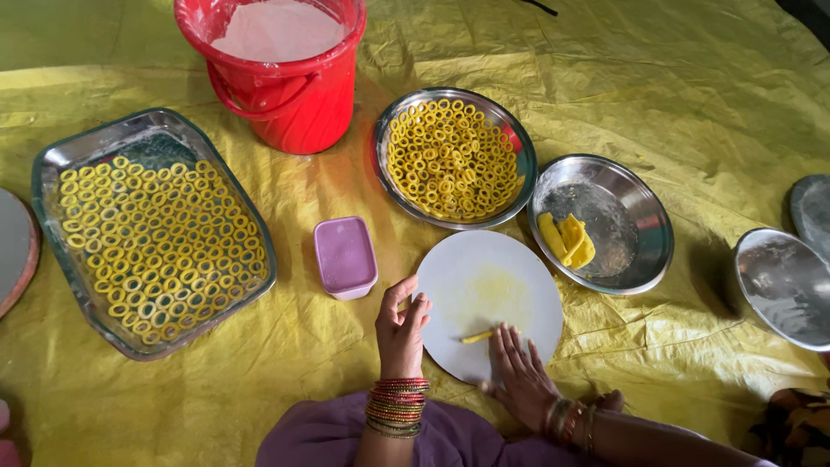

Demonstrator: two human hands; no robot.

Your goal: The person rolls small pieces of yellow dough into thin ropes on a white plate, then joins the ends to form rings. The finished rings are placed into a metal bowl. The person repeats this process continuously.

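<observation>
— Right hand [519,372]? Flat, fingers spread, pressing a thin yellow dough strip [477,336] on the round white plate [489,268], firm for rolling.
— Left hand [400,333]? Curled beside the rim, probably empty; hard to tell.

Not seeing any labels, signs or screens; only package-ish thing is a small lilac lidded box [345,257] sitting just left of the white plate [519,268].

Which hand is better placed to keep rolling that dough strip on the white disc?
Right. The right hand lies flat on the white disc, fingertips at the yellow dough strip. The left hand is raised at the disc's left edge, fingers curled, off the strip.
</observation>
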